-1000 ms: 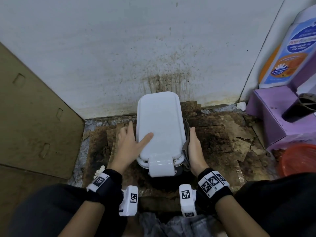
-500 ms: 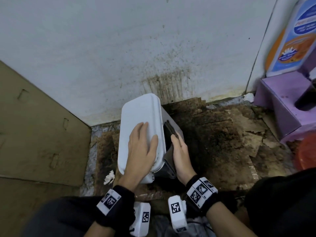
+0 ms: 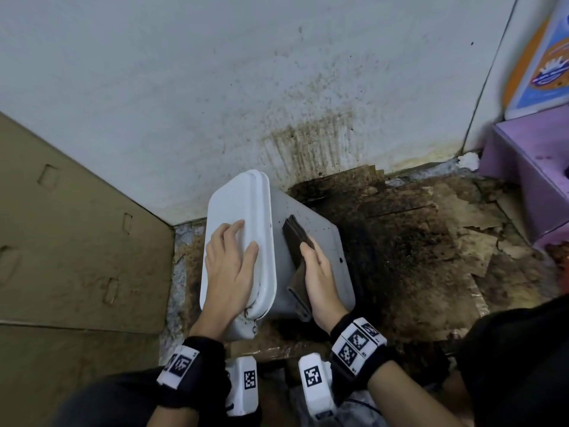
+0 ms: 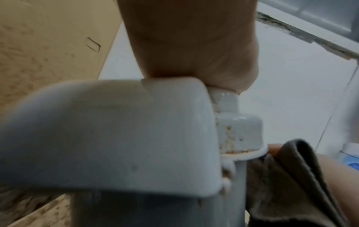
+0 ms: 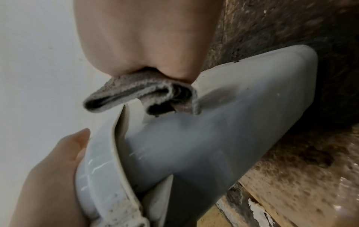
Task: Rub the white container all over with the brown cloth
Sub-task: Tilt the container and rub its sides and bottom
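Both wrists wear black bands (image 3: 201, 360) with white coded tags (image 3: 357, 340).

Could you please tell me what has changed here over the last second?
The white container has been tipped to the person's left, so its right side wall now faces up. The left hand moved from its left side onto the lid. The right hand followed, keeping the brown cloth against that wall. It stays on the stained cardboard.

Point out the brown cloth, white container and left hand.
brown cloth (image 3: 294, 234), head view: its folded far end.
white container (image 3: 238, 198), head view: bare far part of its lid.
left hand (image 3: 229, 269), head view: back of the hand.
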`<state>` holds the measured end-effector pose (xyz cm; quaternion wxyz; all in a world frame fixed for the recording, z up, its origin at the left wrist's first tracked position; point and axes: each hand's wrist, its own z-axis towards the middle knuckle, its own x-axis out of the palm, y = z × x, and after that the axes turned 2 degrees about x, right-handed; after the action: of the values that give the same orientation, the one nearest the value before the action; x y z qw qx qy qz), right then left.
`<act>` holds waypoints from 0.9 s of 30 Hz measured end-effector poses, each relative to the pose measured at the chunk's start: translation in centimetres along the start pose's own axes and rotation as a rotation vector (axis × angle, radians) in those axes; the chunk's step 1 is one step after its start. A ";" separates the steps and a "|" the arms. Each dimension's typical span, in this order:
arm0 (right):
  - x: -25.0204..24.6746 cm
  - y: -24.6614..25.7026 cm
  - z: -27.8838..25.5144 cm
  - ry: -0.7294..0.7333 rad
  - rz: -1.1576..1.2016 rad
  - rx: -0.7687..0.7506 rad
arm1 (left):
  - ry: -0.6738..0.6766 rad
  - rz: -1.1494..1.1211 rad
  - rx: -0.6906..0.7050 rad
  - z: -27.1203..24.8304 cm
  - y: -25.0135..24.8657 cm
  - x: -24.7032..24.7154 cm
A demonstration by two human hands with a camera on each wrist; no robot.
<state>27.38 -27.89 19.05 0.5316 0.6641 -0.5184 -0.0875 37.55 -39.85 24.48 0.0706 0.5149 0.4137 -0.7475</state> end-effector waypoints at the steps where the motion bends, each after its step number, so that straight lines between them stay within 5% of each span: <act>1: 0.2 0.0 0.0 -0.007 -0.015 -0.026 | -0.019 -0.013 0.003 0.1 0.0 0.1; 10: 2.9 1.6 0.3 0.158 -0.313 -0.234 | 0.079 -0.028 0.036 0.4 0.4 1.2; 17: 2.7 -0.7 -2.5 0.076 -0.452 -0.390 | 0.091 -0.042 0.039 0.5 0.6 1.5; 27: 3.5 1.1 -0.1 0.134 -0.490 -0.329 | 0.108 -0.024 0.036 0.5 0.9 1.1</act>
<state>28.39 -30.42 21.50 0.6282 0.6785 -0.2855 -0.2520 37.18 -40.47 23.17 0.0298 0.5506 0.4097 -0.7267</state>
